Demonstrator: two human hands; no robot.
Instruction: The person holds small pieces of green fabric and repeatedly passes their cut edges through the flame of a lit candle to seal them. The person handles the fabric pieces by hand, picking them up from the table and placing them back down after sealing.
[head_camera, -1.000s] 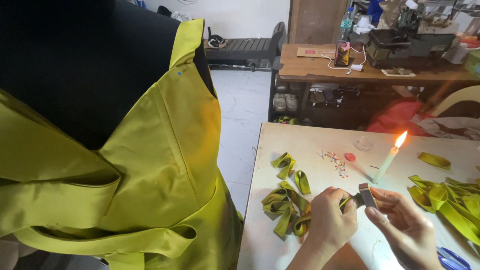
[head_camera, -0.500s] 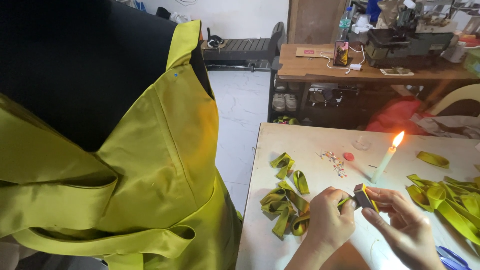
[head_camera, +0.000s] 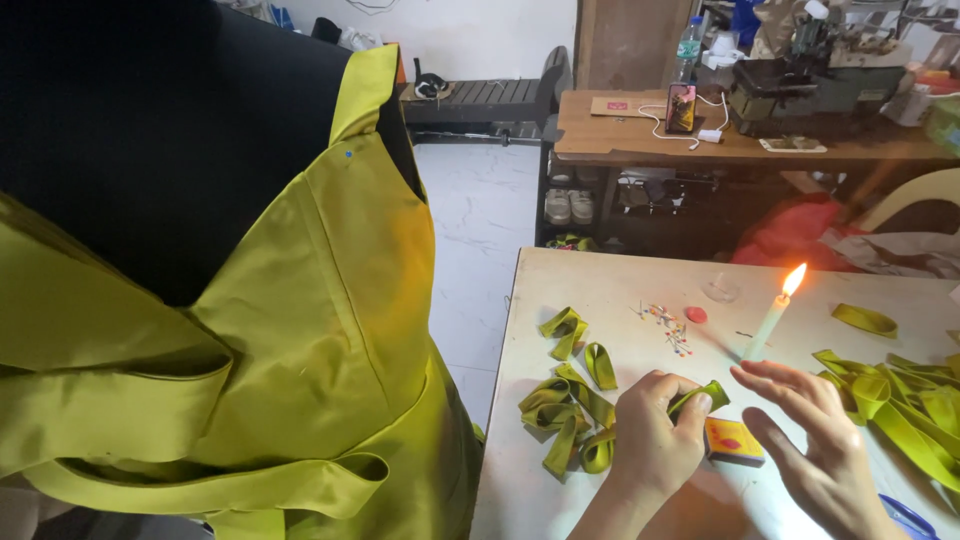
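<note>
My left hand (head_camera: 655, 440) is curled nearly into a fist, thumb and fingertips pinched narrow on a folded loop of yellow-green ribbon (head_camera: 700, 397) whose end pokes up past my thumbnail. My right hand (head_camera: 815, 450) lies just beside it, fingers spread loosely and flat over the table, holding nothing. Between the two hands, touching the tabletop, sits a small matchbox (head_camera: 733, 441), yellow with a red patch; it is shut, so I cannot tell what it holds. Just beyond my right fingertips stands a thin white candle (head_camera: 770, 325), lit, tilted a little, its flame bright orange. To the left of my left hand lies a heap of folded ribbon loops (head_camera: 570, 415) in the same yellow-green, some touching my knuckles, two more lying apart nearer the table's far edge. A scatter of coloured-headed pins (head_camera: 668, 325) and a small red disc (head_camera: 696, 314) lie loose on the white table (head_camera: 600, 275) near the candle. A bigger tangle of ribbon strips (head_camera: 910, 400) sits at my right. At my far left stands a black dress form wearing a yellow-green satin garment (head_camera: 300, 340).
</note>
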